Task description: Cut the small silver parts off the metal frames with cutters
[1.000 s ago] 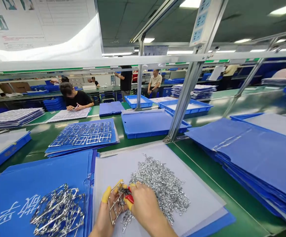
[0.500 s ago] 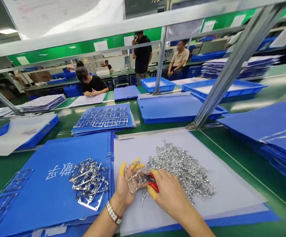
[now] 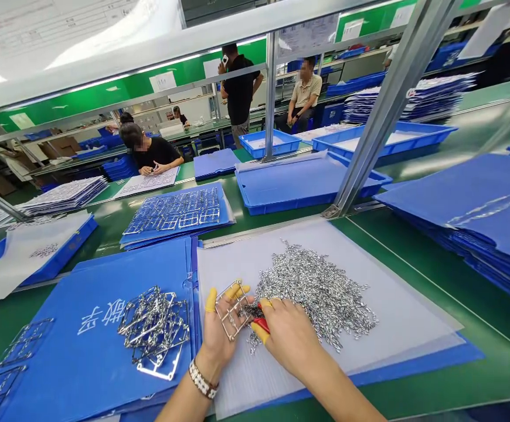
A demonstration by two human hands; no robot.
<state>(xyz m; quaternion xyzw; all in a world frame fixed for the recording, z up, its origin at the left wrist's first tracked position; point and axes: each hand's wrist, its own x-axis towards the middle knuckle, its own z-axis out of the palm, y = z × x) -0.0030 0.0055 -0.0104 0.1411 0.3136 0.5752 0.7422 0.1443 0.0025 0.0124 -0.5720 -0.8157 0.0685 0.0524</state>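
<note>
My left hand (image 3: 217, 334) holds a wire-thin silver metal frame (image 3: 231, 310) upright between yellow-cotted fingers. My right hand (image 3: 290, 340) grips small red-handled side cutters (image 3: 264, 324), their tips at the frame's edge and partly hidden by my fingers. A yellow finger cot covers my right thumb too. Under both hands lies a grey corrugated plastic sheet (image 3: 369, 346) bearing a heap of tiny silver metal pieces (image 3: 316, 299). To my left, a tangled pile of metal frames (image 3: 153, 325) rests on a blue folder (image 3: 70, 363). A beaded bracelet (image 3: 201, 380) circles my left wrist.
Ahead, metal frames lie on a blue folder (image 3: 178, 211), beside blue trays (image 3: 308, 181). Blue sheets are stacked at right (image 3: 479, 211). An aluminium upright (image 3: 369, 123) rises from the green bench (image 3: 413, 328). A seated co-worker (image 3: 149, 152) handles papers across the bench.
The view has swung left and down since a second ago, with the scene shifting up and right. My right hand sits closer to the frame, covering more of the cutters.
</note>
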